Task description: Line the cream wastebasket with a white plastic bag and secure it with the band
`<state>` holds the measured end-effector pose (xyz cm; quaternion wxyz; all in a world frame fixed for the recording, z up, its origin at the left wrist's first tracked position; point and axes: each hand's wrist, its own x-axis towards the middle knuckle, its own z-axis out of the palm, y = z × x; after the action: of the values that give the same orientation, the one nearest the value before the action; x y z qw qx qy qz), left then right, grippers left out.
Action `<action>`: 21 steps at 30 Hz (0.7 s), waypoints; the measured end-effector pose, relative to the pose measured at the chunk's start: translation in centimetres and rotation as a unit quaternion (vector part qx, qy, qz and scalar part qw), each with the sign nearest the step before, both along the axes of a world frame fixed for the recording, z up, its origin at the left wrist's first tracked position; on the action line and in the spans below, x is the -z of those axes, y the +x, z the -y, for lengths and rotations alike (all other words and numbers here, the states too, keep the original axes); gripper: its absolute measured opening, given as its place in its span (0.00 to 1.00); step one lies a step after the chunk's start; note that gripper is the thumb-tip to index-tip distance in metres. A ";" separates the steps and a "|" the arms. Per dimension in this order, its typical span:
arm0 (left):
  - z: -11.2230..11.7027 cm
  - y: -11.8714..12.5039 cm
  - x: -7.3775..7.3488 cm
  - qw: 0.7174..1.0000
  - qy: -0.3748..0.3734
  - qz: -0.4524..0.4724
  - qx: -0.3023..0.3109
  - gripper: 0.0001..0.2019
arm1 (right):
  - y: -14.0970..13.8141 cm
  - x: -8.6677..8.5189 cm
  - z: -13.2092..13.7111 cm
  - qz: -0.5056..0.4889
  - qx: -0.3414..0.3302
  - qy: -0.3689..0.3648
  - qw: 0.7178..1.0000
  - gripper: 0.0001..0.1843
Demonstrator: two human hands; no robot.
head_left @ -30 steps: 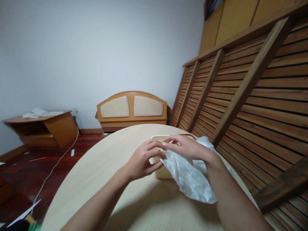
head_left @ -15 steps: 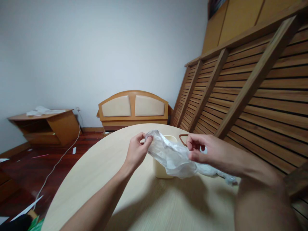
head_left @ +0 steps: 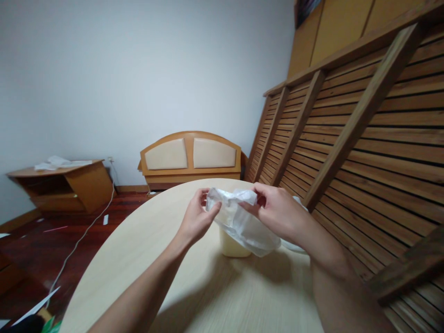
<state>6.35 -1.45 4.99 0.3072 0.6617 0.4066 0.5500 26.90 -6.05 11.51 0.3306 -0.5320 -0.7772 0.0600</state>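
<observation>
Plastic bag [head_left: 243, 222], thin, white and crumpled, is held above the table [head_left: 145, 259] and just over the cream container [head_left: 233, 245], its top edge pinched by the left hand [head_left: 197, 221] and the right hand [head_left: 277, 213]. It is judged light, limp and slippery; the grip is best kept on the rim.

Your surface: a round, pale wood-grain table [head_left: 194, 286]. One small cream tub [head_left: 231, 245] stands on it toward the far right. Behind the tub, white plastic [head_left: 294, 243] lies crumpled on the tabletop.
</observation>
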 end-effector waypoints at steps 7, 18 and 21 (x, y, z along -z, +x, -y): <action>2.1 -1.0 -2.1 0.968 0.216 -0.123 0.030 0.24 | -0.4 1.4 -2.0 -0.045 -0.100 -0.027 0.994 0.18; -0.7 -1.1 -0.8 0.991 0.005 0.096 -0.098 0.19 | -0.4 0.2 0.5 0.011 -0.098 -0.015 0.995 0.24; -1.9 -1.5 -0.2 0.984 -0.048 0.149 -0.083 0.20 | 0.3 0.2 1.1 0.072 -0.123 -0.016 0.990 0.27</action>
<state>4.84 0.45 5.20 0.3489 0.5210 0.4354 0.6460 27.15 -7.15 11.33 0.2551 -0.4403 -0.8576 0.0739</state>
